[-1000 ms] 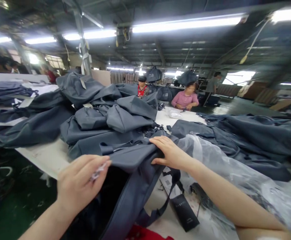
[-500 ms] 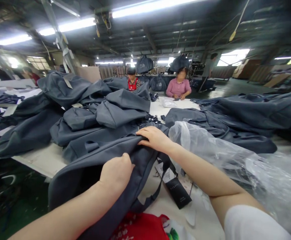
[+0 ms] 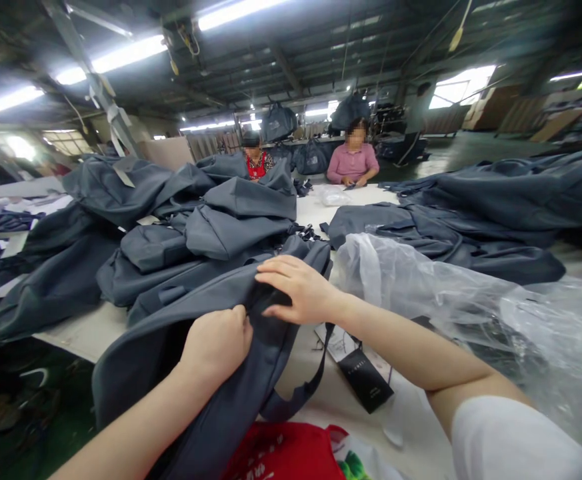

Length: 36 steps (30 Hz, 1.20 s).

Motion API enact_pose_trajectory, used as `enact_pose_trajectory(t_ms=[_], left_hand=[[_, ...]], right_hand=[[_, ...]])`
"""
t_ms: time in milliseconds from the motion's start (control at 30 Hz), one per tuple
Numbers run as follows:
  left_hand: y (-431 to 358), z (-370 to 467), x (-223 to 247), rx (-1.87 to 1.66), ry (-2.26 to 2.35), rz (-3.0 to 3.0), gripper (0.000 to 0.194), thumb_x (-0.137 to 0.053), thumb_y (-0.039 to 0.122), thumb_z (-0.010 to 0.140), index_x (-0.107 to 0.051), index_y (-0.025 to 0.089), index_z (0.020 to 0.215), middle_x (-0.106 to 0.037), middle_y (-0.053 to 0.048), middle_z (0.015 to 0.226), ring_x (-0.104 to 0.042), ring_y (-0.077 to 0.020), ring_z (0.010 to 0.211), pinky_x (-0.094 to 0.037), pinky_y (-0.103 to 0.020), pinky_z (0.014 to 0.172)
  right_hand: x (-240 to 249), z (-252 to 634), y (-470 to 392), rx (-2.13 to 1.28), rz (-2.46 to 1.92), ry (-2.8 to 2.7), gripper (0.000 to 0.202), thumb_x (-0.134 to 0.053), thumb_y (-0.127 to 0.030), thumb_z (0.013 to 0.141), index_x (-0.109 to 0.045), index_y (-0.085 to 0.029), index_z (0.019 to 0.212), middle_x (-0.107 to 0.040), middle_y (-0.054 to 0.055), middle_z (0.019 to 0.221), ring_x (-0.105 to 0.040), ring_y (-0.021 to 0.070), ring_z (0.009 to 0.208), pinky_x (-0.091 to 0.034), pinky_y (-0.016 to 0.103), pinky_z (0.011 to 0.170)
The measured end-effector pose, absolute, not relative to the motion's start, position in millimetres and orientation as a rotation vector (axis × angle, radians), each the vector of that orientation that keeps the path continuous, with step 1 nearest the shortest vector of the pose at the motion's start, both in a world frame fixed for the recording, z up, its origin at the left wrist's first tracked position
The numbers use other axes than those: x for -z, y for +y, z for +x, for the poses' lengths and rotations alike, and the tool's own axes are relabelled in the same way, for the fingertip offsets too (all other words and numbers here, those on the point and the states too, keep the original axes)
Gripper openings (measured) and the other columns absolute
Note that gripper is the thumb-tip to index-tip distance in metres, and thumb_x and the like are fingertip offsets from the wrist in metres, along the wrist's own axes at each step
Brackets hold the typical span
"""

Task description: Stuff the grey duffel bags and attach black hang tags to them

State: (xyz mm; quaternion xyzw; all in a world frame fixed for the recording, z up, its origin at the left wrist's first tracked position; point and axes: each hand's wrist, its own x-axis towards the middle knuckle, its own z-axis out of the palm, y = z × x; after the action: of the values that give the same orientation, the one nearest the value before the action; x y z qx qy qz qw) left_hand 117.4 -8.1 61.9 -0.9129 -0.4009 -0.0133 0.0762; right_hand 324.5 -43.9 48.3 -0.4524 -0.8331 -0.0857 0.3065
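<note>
A dark grey-blue bag (image 3: pixel 265 353) lies across the near edge of the white table, its opening gaping at the left. My left hand (image 3: pixel 218 343) is closed on the bag's edge, near the middle of the opening. My right hand (image 3: pixel 298 290) rests on the upper part of the same bag, thumb and fingers apart. A strap hangs from the bag's right side, beside a black tag (image 3: pixel 365 380) lying on the table.
Grey-blue bags (image 3: pixel 245 230) are heaped at the left, and more (image 3: pixel 495 193) lie at the right. Clear plastic (image 3: pixel 435 293) spreads beside my right arm. Across the white table (image 3: pixel 311 203) sit a person in pink (image 3: pixel 353 163) and a person in a red apron (image 3: pixel 255 167).
My right hand's thumb and fingers have spread apart on the bag. My left hand has shifted slightly left, still gripping the edge. The whole view has moved a little.
</note>
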Motion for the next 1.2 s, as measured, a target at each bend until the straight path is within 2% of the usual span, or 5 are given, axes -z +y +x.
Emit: enact_pose_trajectory(t_ms=[133, 467, 800, 967, 1200], left_hand=[[1.9, 106.2, -93.2, 0.328, -1.353, -3.213, 0.029, -0.043, 0.035, 0.085, -0.060, 0.019, 0.068, -0.061, -0.002, 0.060, -0.059, -0.0173, 0.056, -0.040, -0.027, 0.055], [25.8, 18.8, -127.5, 0.313, -1.597, -3.114, 0.037, -0.049, 0.051, 0.080, -0.063, 0.020, 0.067, -0.056, 0.002, 0.056, -0.050, -0.0134, 0.054, -0.036, -0.022, 0.051], [-4.8, -127.6, 20.4, 0.672, -2.637, -2.671, 0.054, -0.042, 0.069, 0.079, -0.061, 0.018, 0.074, -0.055, 0.001, 0.052, -0.053, -0.0166, 0.048, -0.039, -0.025, 0.046], [-43.4, -86.1, 27.9, 0.979, -1.949, -2.220, 0.029, -0.049, 0.045, 0.088, -0.066, 0.025, 0.099, -0.073, -0.006, 0.097, -0.068, -0.0235, 0.089, -0.051, -0.031, 0.074], [-22.6, -10.5, -11.9, 0.597, -1.414, -2.336, 0.038, -0.055, 0.043, 0.088, -0.061, 0.029, 0.123, -0.043, -0.012, 0.145, -0.064, -0.0285, 0.103, -0.050, -0.033, 0.071]], right_hand=[[-45.6, 311.9, -52.1, 0.283, -1.154, -2.286, 0.083, -0.064, -0.062, 0.076, -0.044, -0.011, 0.137, -0.043, 0.018, 0.144, -0.037, 0.0300, 0.133, -0.027, 0.047, 0.112], [-63.1, 324.1, -3.3, 0.413, -1.279, -2.115, 0.035, -0.044, -0.044, 0.096, -0.066, -0.017, 0.096, -0.065, 0.009, 0.094, -0.055, 0.0234, 0.092, -0.042, 0.036, 0.087], [-62.1, 309.9, 58.0, 0.411, -1.360, -2.190, 0.030, -0.050, -0.043, 0.094, -0.065, -0.017, 0.095, -0.065, 0.009, 0.095, -0.056, 0.0232, 0.092, -0.042, 0.034, 0.084], [-58.0, 296.3, 75.8, 0.435, -1.461, -2.113, 0.028, -0.052, -0.040, 0.093, -0.063, -0.015, 0.099, -0.064, 0.011, 0.097, -0.056, 0.0241, 0.094, -0.043, 0.035, 0.087], [-68.3, 286.6, 33.7, 0.361, -1.425, -1.981, 0.031, -0.055, -0.028, 0.090, -0.058, -0.012, 0.116, -0.061, 0.015, 0.116, -0.053, 0.0271, 0.111, -0.040, 0.042, 0.099]])
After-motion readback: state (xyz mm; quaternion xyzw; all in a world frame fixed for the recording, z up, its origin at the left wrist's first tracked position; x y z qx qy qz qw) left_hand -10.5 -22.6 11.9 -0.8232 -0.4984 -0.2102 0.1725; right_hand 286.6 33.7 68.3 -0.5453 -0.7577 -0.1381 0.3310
